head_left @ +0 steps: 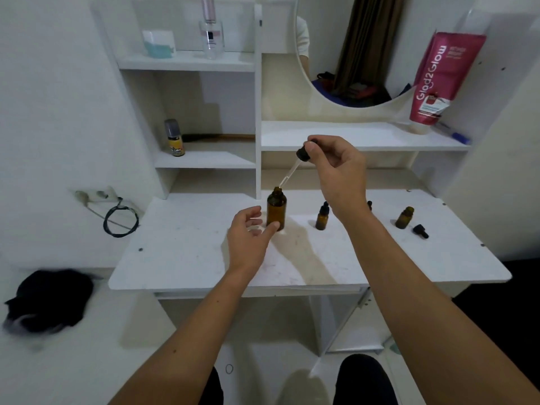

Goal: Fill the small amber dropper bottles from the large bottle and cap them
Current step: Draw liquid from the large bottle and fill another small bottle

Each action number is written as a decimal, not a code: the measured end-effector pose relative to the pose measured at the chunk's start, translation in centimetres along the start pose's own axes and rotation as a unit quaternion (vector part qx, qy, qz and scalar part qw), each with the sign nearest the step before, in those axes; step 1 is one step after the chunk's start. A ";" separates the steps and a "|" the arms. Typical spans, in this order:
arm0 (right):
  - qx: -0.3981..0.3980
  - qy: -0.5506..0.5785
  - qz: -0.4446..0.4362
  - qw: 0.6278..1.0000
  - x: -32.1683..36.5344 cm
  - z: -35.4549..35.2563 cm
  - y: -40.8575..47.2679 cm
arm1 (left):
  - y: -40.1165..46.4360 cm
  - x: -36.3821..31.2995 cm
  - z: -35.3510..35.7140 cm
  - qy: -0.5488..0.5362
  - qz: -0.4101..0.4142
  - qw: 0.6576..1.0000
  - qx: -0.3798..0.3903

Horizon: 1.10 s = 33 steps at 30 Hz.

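The large amber bottle (276, 209) stands uncapped on the white desk (187, 252). My right hand (339, 171) pinches the black bulb of a glass dropper (295, 168), whose tilted tip sits at the bottle's mouth. My left hand (248, 235) hovers just left of the bottle with relaxed fingers, the thumb tip touching its base. A small capped amber bottle (322, 216) stands to the right. Another small amber bottle (404, 217) stands uncapped further right, its black dropper cap (420, 231) lying beside it. A third black cap (369, 204) peeks out behind my right wrist.
Shelves rise behind the desk, holding a spray can (174, 137), a clear perfume bottle (211, 30), a red pouch (441, 77) and a blue pen (455, 134). A round mirror (350, 51) hangs at the back. A black cat (49, 299) lies at left; a cable (119, 220) hangs from the wall socket.
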State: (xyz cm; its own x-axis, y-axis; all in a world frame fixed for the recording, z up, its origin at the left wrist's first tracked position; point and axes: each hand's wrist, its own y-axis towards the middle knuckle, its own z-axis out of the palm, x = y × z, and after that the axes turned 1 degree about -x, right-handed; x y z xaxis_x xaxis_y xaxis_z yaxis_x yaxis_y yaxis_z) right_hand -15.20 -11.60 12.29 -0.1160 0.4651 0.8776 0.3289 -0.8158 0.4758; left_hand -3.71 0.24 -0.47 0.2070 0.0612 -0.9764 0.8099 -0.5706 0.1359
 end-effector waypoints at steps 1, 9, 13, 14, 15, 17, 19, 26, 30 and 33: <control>0.001 -0.004 -0.001 1.000 -0.1 0.3 0.2 | 0.3 0.0 0.2 -0.007 -0.006 1.000 0.004; 0.055 -0.070 -0.017 0.996 -1.7 1.4 0.3 | 2.3 0.4 1.4 0.005 -0.009 0.999 0.047; 0.087 -0.097 0.000 0.991 -2.8 2.2 0.2 | 2.4 0.4 1.4 0.010 -0.005 0.999 0.046; 0.092 -0.098 0.010 0.991 -3.0 2.4 0.1 | 2.4 0.5 1.4 0.009 -0.004 0.999 0.046; 0.093 -0.098 0.022 0.991 -3.1 2.5 0.1 | 2.4 0.5 1.4 0.009 -0.003 0.999 0.046; 0.091 -0.102 0.045 0.990 -3.4 2.6 0.1 | 2.4 0.5 1.4 0.012 -0.002 0.999 0.046; 0.087 -0.109 0.057 0.989 -3.7 2.7 0.1 | 2.4 0.5 1.5 0.011 0.002 0.999 0.047; 0.085 -0.138 0.047 0.986 -3.8 3.0 -0.1 | 2.4 0.4 1.6 0.017 0.001 0.999 0.045; 0.096 -0.149 0.040 0.983 -3.8 3.1 -0.3 | 2.3 0.4 1.5 0.020 0.004 0.999 0.045; 0.113 -0.138 0.038 0.983 -3.4 3.0 -0.4 | 2.3 0.3 1.5 0.024 0.003 0.999 0.045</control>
State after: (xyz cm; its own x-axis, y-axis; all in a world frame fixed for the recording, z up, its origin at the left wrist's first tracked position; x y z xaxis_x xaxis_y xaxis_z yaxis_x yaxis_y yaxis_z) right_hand -12.12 -11.88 8.93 0.1651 0.5063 0.8464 0.5304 -0.7691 0.3566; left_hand -2.62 -2.31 -0.75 0.2402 0.0950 -0.9661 0.7565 -0.6420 0.1250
